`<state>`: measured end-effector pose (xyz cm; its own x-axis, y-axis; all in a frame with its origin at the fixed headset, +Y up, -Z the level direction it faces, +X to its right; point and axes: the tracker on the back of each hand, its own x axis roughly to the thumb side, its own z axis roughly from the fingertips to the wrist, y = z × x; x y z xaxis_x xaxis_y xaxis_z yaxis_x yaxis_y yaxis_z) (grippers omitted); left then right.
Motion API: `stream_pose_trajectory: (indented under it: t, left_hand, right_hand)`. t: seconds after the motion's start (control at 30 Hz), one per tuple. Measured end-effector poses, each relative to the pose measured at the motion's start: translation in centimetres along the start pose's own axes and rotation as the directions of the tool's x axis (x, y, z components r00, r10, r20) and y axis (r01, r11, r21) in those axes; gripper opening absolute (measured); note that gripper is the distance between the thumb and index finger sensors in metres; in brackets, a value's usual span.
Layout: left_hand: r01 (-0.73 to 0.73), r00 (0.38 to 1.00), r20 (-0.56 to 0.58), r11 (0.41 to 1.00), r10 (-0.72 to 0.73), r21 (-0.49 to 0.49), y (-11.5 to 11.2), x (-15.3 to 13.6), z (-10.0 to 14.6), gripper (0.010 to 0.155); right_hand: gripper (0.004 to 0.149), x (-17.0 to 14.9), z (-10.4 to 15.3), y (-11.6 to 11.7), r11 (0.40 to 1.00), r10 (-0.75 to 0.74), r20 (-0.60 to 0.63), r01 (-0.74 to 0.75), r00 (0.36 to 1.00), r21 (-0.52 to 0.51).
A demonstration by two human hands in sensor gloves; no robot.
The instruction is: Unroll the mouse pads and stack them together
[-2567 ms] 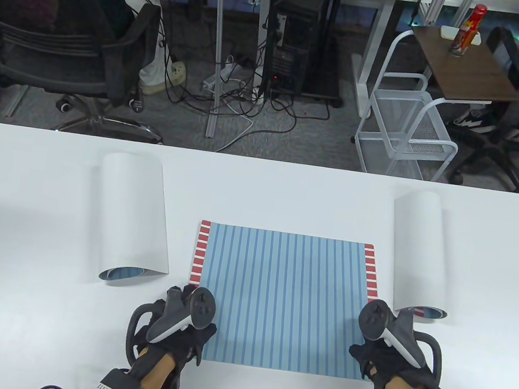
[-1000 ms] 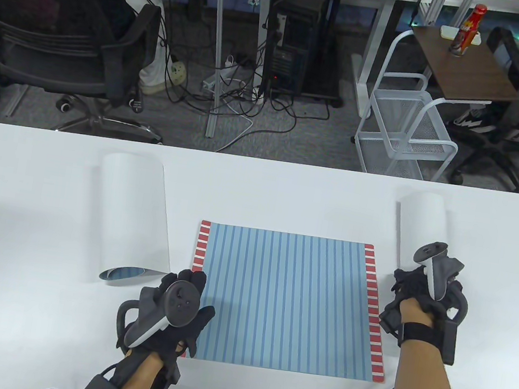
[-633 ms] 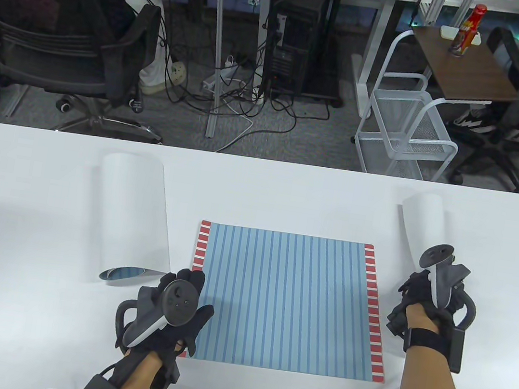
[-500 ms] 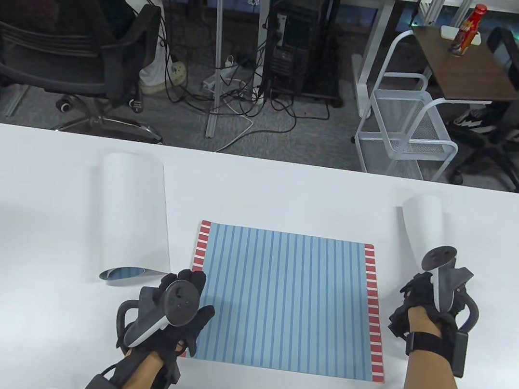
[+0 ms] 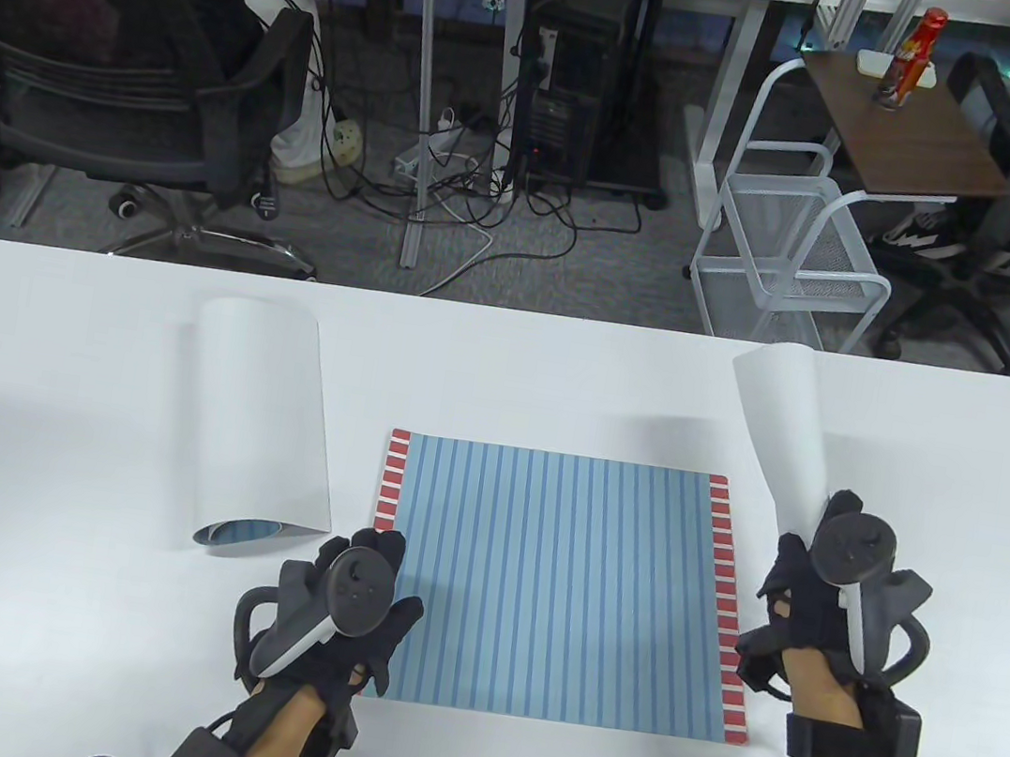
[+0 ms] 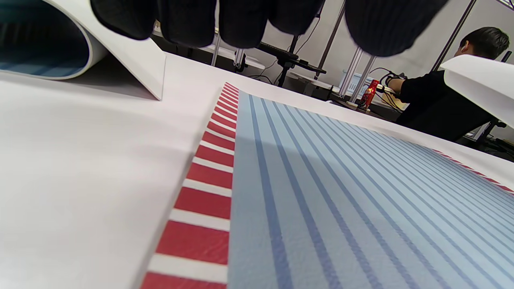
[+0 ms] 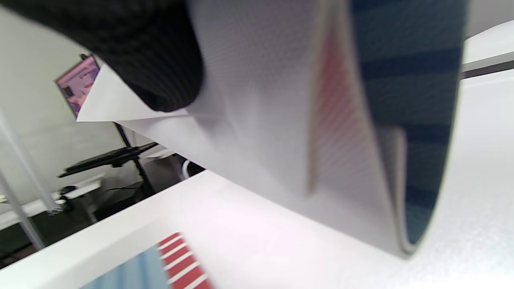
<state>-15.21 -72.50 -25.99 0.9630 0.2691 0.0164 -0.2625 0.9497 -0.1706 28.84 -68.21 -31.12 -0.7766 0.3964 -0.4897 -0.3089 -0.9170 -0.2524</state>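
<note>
A blue striped mouse pad (image 5: 559,586) with red-and-white side borders lies flat at the table's middle; it also shows in the left wrist view (image 6: 341,192). My left hand (image 5: 348,602) rests on its near left corner with fingers spread. My right hand (image 5: 815,586) grips a rolled white pad (image 5: 783,420) and holds it lifted off the table, its far end tilted up and leftward. The right wrist view shows this roll (image 7: 321,132) close, its blue and red inner face visible. A second rolled pad (image 5: 257,417) lies at the left, also in the left wrist view (image 6: 120,52).
The white table (image 5: 52,614) has its far edge behind the pads. Beyond it stand an office chair (image 5: 131,86), a white wire cart (image 5: 790,250) and a small wooden side table with a red bottle (image 5: 910,46).
My right hand moved from the flat pad to the right roll, gripped it and lifted it, swinging its far end up and left. My left hand stayed on the flat pad's corner.
</note>
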Motion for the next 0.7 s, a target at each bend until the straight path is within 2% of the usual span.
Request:
stream_pose_trajectory:
  t: [0.13,0.23,0.37,0.47,0.53,0.6,0.63,0.7]
  left_hand:
    - [-0.035,0.999,-0.013,0.999,0.035,0.024,-0.1,0.0,0.0,0.075]
    - [-0.085,0.996,-0.001,0.996,0.085,0.013,-0.3,0.0,-0.1,0.075]
    - [-0.253,0.967,0.019,0.967,0.253,-0.005,-0.5,0.2,-0.1,0.075]
    - [-0.391,0.918,0.056,0.920,0.393,-0.041,-0.7,0.6,-0.2,0.074]
    - [-0.516,0.849,0.072,0.850,0.524,-0.104,-1.0,0.8,-0.2,0.073]
    - [-0.660,0.733,0.053,0.729,0.678,-0.180,-1.5,1.2,-0.2,0.074]
    - [-0.710,0.682,0.031,0.673,0.730,-0.208,-1.7,1.4,-0.2,0.075]
    - [-0.763,0.616,-0.003,0.596,0.788,-0.251,-2.2,1.7,-0.2,0.080]
  right_hand:
    - [0.073,1.2,2.5,-0.5,0.999,-0.043,0.085,0.042,0.995,0.016]
    - [0.073,2.1,4.2,-0.4,0.991,-0.122,0.145,0.112,0.982,0.077]
    - [0.073,3.2,6.2,0.8,0.948,-0.270,0.198,0.225,0.942,0.224]
    - [0.073,4.1,7.7,2.6,0.857,-0.416,0.172,0.321,0.893,0.404]
    - [0.073,4.8,8.6,3.7,0.792,-0.485,0.146,0.363,0.862,0.492]
    - [0.073,5.7,9.8,4.7,0.702,-0.558,0.095,0.408,0.824,0.583]
    - [0.073,6.1,10.3,5.1,0.658,-0.589,0.070,0.427,0.805,0.620]
    - [0.073,6.8,11.3,5.8,0.561,-0.646,0.022,0.455,0.763,0.692]
